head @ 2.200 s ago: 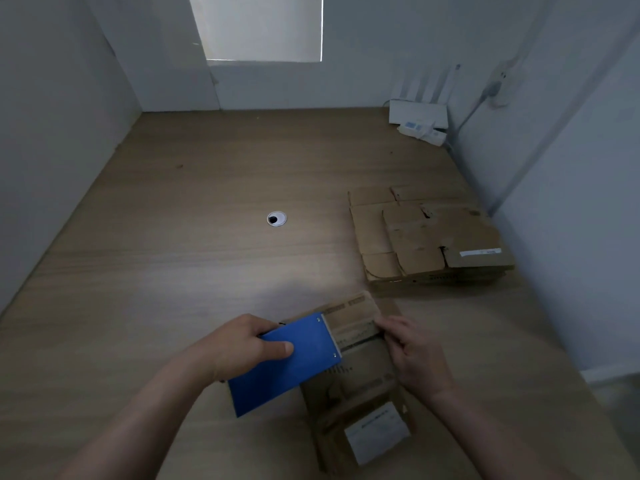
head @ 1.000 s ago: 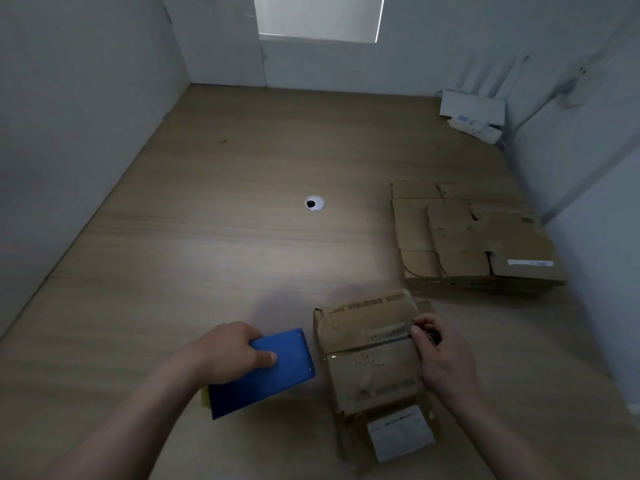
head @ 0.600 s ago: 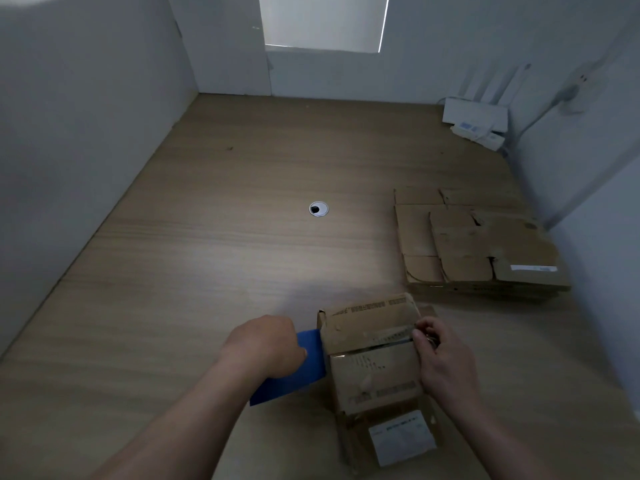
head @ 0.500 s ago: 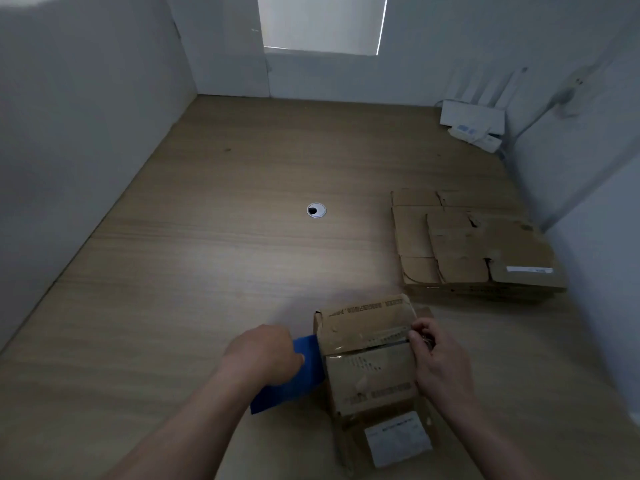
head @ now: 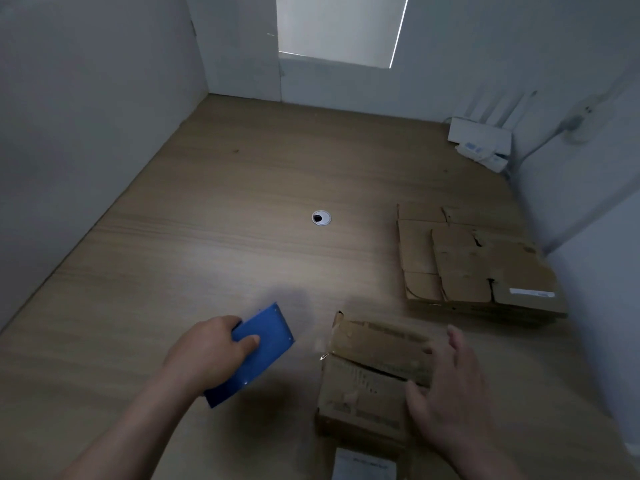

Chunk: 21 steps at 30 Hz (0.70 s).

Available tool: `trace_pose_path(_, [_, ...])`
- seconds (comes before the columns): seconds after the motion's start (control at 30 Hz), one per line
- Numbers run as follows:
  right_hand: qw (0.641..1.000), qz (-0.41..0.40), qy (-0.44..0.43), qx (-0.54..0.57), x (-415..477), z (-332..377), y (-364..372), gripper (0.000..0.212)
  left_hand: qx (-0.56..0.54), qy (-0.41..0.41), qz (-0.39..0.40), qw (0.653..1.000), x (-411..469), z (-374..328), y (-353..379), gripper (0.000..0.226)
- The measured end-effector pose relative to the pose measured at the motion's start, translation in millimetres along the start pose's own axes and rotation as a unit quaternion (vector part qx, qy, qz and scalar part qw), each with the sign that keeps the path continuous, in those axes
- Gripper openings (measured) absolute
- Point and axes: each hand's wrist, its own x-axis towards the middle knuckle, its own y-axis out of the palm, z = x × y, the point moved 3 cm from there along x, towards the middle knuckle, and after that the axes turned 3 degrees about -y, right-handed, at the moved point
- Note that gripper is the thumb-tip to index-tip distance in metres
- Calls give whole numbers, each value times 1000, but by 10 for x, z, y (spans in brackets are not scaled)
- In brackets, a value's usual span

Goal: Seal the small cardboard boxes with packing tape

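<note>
**Cardboard box under right hand, blue tool in left**

Nearest the person, a white label [head: 363, 467] lies just below the right hand, at the frame's lower edge. What it is stuck to cannot be told.

Right hand [head: 446, 403]: fingers straight and spread, palm down, lying flat on the right part of the cardboard box [head: 367, 375]. It grips nothing. Some blur at the fingertips.

The box sits on the wooden desk [head: 173, 271], partly beneath the right hand and to the right of the left hand, apart from it. Its 2 top flaps are folded down, with a dark gap between them running across the lid. Printed lines show on the flaps, too blurred to read. A small pale glint sits at the box's left edge; it cannot be identified.

Left hand [head: 207, 355]: fingers curled over the near end of a blue tool [head: 263, 348], thumb laid on its flat face. The tool is a flat-sided blue body with small rivets at the corners, tilted with its far end pointing away and to the right. Whether it touches the desk cannot be told. No tape roll is visible on it.

Beyond the right hand, well apart from the box, lies a stack of flattened cardboard [head: 478, 268], with a white strip label [head: 531, 293] on its near right corner.

Beyond the left hand, mid-desk, is a round cable grommet [head: 321, 217].

At the far right corner stands a white router [head: 479, 135] with upright antennas, against the wall. A covered window [head: 341, 27] is set in the back wall.
</note>
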Motion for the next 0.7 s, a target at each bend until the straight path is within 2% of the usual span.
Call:
trace_pose_path(0.03, [994,3,-106,19,6,129,-17,69,-9,5,-4,1000,-6,-16,-39,31])
trace_pose_path(0.07, [979,40,-201,20,23,254,4,84,-16,10,-5,1000,-10,-30,-74,33])
trace_pose_path(0.1, [961,99,-260,3,63,362,54,98,-22,15,-6,1000,-18,-46,-105,35])
trace_pose_path(0.13, [945,160,-284,-26,124,437,113,108,-25,19,-6,999,-32,-59,-133,36])
trace_pose_path(0.2, [925,228,-288,-96,252,499,180,119,-25,28,-8,999,-60,-84,-177,36])
trace_pose_path(0.27, [926,245,-261,-120,320,492,213,123,-31,36,-11,999,-83,-88,-207,37])
trace_pose_path(0.33, [943,230,-212,-115,303,523,232,122,-41,45,-13,998,-98,-65,-230,36])
trace_pose_path(0.47, [978,165,-53,-117,155,642,243,112,-51,57,-21,997,-101,-30,-256,42])
trace_pose_path(0.53, [981,152,-25,-115,104,695,231,103,-53,61,-26,996,-109,-33,-264,46])
trace_pose_path(0.63, [988,85,-89,-92,190,708,179,92,-60,64,-28,996,-134,-52,-269,46])
trace_pose_path(0.7, [973,72,-200,-95,293,722,175,91,-67,58,-26,996,-161,-57,-276,49])
